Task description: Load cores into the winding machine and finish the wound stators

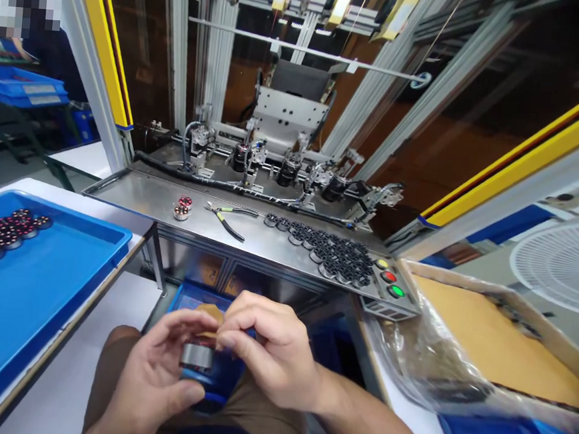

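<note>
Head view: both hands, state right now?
Left hand: curled around the silver-sided round part, holding it.
Right hand: thumb and index pinched closed beside the tan piece; can't tell whether they grip it.

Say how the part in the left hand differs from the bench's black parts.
The held part is single, in the left hand; the black parts lie clustered on the bench. The held part mainly shows its silver side; the black parts, dark tops. Both look round.

Single head-worn view, forward and down: lap near, workbench beyond.
</note>
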{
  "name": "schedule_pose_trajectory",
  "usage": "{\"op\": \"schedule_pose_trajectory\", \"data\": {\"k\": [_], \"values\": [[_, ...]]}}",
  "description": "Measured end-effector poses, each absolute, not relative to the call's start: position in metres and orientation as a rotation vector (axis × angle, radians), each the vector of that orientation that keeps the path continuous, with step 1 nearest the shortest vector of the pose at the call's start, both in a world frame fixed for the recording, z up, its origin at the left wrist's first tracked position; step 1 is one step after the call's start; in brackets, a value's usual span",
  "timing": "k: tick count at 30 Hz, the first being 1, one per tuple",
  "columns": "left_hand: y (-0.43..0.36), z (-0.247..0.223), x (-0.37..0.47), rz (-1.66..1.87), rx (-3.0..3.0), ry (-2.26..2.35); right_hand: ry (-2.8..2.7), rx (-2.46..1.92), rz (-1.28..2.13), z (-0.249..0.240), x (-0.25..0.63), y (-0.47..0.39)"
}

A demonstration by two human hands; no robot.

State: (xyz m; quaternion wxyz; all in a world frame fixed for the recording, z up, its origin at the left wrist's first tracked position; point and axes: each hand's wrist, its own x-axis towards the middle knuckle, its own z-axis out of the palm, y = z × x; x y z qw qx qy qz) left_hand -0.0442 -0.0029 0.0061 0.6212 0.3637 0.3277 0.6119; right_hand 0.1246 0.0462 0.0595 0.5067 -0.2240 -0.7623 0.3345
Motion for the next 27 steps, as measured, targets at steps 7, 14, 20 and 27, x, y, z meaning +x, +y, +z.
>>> {"op": "schedule_pose_trajectory", "data": {"k": [7,14,20,27], "values": [[0.001,-0.011,-0.056,1.322,1.016,0.686,-1.852,-0.543,0.736,0.061,0.126,0.047],[0.016,-0.017,-0.058,1.536,1.096,0.739,-1.283,-0.902,1.608,0.041,0.108,0.022],[0.018,-0.012,-0.062,1.504,1.125,0.644,-0.840,-0.704,1.997,0.011,0.088,0.020],[0.018,-0.010,-0.068,1.460,1.309,0.610,-0.655,-0.499,2.203,0.010,0.098,0.022]]}}
